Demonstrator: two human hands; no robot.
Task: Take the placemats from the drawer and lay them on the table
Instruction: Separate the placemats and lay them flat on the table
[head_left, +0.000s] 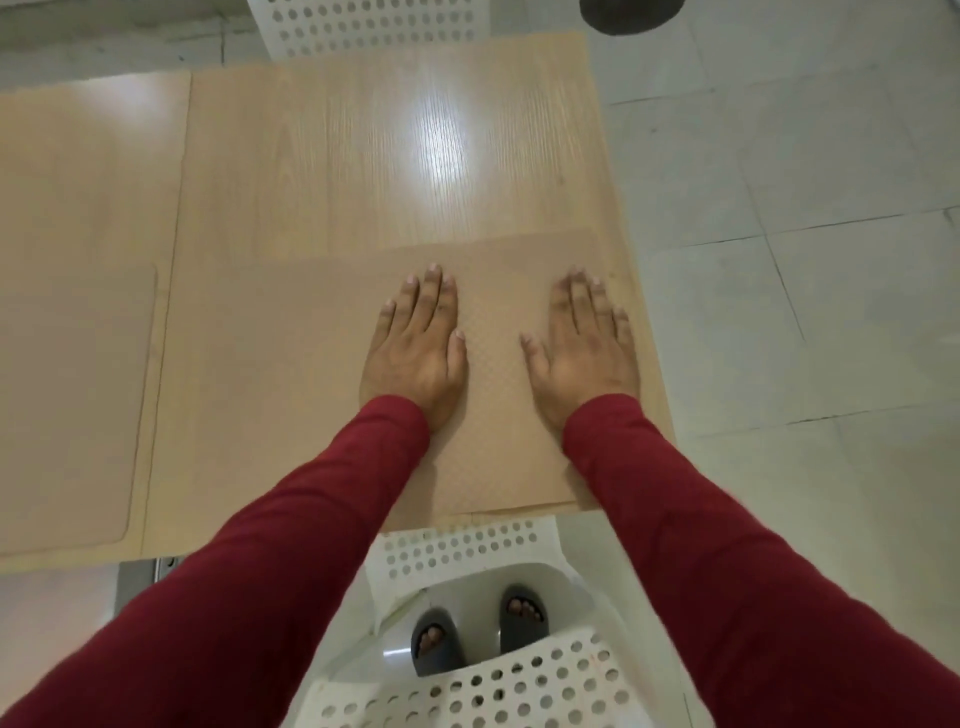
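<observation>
White perforated chair (457, 551) below, another (374, 26) opposite, perhaps matching

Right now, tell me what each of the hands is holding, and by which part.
Nothing is gripped: left hand and right hand lie flat, palms down, on the placemat.

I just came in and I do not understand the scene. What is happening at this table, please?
A person in red sleeves is laying placemats on a wooden table. Both hands, the left hand and the right hand, lie flat, palms down, on a tan placemat near the table's front edge. Another placemat already lies at the left. A white perforated chair stands between the person and the table.
</observation>
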